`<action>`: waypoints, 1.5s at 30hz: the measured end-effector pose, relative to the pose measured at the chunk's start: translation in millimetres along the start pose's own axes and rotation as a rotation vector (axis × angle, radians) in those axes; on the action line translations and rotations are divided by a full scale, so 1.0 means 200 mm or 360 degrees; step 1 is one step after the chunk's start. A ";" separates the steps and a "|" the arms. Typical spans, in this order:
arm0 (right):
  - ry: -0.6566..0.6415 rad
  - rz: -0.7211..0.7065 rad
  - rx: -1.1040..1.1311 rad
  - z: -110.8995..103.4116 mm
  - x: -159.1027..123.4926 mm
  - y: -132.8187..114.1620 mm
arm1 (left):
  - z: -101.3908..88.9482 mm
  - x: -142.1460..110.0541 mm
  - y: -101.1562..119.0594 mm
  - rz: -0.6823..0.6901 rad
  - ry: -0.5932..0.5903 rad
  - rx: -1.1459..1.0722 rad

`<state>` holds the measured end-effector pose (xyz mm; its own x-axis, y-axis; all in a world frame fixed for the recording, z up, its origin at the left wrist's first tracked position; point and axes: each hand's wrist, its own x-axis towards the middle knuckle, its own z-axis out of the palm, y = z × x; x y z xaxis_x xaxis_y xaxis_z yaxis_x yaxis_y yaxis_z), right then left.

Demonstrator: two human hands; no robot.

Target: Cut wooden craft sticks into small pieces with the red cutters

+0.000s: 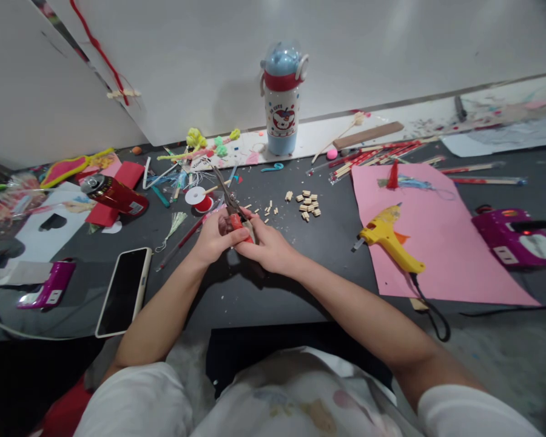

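Note:
In the middle of the head view, over the dark tabletop, both hands are closed together around a pair of scissors [231, 203] with red handles. The grey blades point away and to the left. My left hand [216, 237] wraps the handle side, its thumb across the red part. Against it, my right hand [270, 243] is closed around the other side of the handles; its fingertips are partly hidden, as is anything small between them. Just beyond the hands lie short cut pieces of wooden stick [269, 208]. Small pale bundles of sticks [308, 205] lie to their right.
A yellow glue gun [394, 237] rests on pink paper [441, 255], its cord trailing forward. Purple power strips [516, 238] sit at both sides. A phone [125, 291], a tilted red can [116, 195], a red thread spool [200, 200] and an upright bottle [282, 106] surround the hands.

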<state>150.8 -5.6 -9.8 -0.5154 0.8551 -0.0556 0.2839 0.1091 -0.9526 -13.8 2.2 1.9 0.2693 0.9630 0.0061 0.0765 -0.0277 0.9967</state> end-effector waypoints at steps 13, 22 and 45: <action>0.0052 0.0182 -0.0110 0.00 0.01 -0.03 | -0.13 0.06 0.02 0.0088 0.0410 0.0013; -0.0038 0.0137 -0.0115 -0.01 0.01 -0.05 | -0.23 0.03 0.05 0.0685 0.0955 0.1036; -0.0204 -0.0103 -0.0019 -0.03 -0.01 -0.05 | -0.21 -0.02 0.12 0.0625 0.1039 0.0983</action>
<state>153.8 -5.6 2.4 -0.6316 0.7746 -0.0326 0.2559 0.1686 -0.9519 -54.4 8.3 28.5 -0.1868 0.8092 0.5571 0.6338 -0.3340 0.6977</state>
